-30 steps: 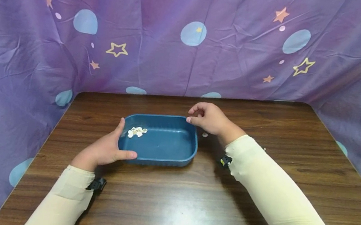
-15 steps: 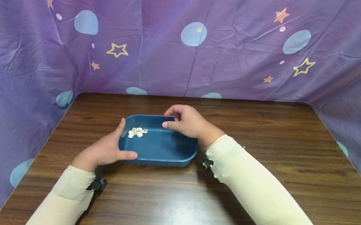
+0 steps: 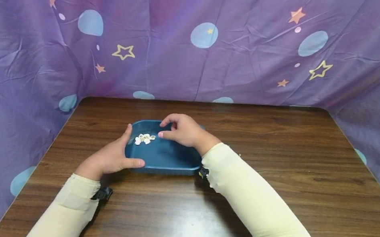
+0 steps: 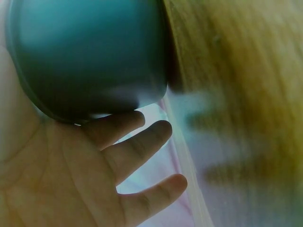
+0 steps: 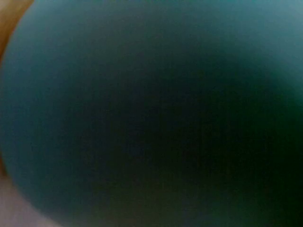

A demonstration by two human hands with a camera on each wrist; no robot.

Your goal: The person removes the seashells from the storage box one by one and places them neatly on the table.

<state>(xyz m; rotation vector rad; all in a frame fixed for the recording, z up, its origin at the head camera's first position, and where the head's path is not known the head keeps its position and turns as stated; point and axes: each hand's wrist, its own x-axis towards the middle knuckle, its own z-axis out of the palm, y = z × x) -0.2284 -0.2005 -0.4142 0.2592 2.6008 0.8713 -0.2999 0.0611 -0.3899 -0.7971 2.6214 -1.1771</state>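
- Toward the far edge of the counter (image 3: 280, 147), left of its middle: blue tray (image 3: 168, 168), set flat, well apart from the counter's near edge
- Newly changed: right hand (image 3: 188, 131) shifted left over the past second, from beside the tray's far-right corner to above its inside, fingertips now near the white pieces (image 3: 143, 139) yet seemingly apart from them
- As a judgement: handling now centred inside the tray instead of on the counter to its right, with only a short reach left to the pieces
- Right hand bent, thumb and forefinger tips parted, nothing visible between; cannot tell about a piece hidden behind the fingers, with only dark blur in the right wrist view
- Unchanged: left hand (image 3: 109, 159) spread around the tray's left end, thumb along the near rim, forefinger up by the far-left corner; in the left wrist view, other fingers (image 4: 139, 144) straight and apart
- Inside the tray: white pieces only, small and flat, clustered on the floor at the left end, some seemingly overlapping, too small for a sure count
- To the right of the tray: loose white piece seen on the counter a second ago, now out of sight with the right wrist over that spot
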